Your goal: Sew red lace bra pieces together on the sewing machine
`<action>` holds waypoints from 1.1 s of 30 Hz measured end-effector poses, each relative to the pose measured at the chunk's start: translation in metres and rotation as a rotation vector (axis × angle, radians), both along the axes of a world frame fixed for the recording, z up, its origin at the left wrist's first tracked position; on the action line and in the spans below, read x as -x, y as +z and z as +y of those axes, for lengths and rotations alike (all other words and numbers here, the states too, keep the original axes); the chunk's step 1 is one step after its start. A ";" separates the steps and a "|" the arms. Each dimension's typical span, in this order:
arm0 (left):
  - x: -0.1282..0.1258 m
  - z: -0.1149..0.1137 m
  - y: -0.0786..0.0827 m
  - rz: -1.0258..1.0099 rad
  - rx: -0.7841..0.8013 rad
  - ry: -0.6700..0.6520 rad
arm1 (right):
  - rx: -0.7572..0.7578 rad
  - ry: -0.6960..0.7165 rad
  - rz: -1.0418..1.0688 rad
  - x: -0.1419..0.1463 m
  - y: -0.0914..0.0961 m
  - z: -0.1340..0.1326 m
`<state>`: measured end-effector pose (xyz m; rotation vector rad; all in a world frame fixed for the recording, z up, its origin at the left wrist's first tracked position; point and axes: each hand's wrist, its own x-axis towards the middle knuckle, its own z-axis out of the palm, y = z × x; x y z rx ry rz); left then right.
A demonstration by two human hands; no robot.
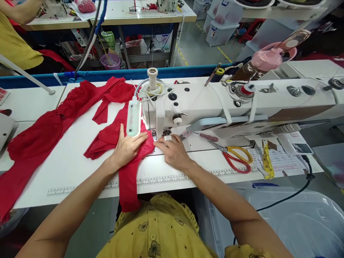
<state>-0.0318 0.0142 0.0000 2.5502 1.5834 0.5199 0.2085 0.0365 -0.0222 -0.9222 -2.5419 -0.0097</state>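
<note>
A piece of red fabric (129,190) lies under the head of a white sewing machine (199,102), its lower end hanging over the table's front edge. My left hand (127,148) rests flat on the fabric, left of the presser foot (154,133), with the thumb apart from the fingers. On the other side, my right hand (174,152) has its fingertips closed at the fabric's right edge, just in front of the foot. A white band shows by its fingers. A small lamp (133,118) partly covers the fabric behind my left hand.
More red fabric (61,118) stretches across the table's left side. Scissors (231,154) with red and yellow handles, small snips (204,136) and a yellow tape measure (267,161) lie to the right. A clear plastic bin (290,218) stands below. Another person's arm (24,14) shows far left.
</note>
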 end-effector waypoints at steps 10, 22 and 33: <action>0.039 -0.056 0.026 -0.470 -0.204 0.354 | 0.109 0.204 0.320 0.066 0.038 -0.082; 0.041 -0.093 -0.021 -0.377 0.051 0.400 | 0.550 -0.322 0.868 -0.018 0.028 -0.088; -0.013 -0.089 0.003 -0.276 -0.253 0.009 | 0.228 -0.119 0.520 -0.027 0.060 -0.085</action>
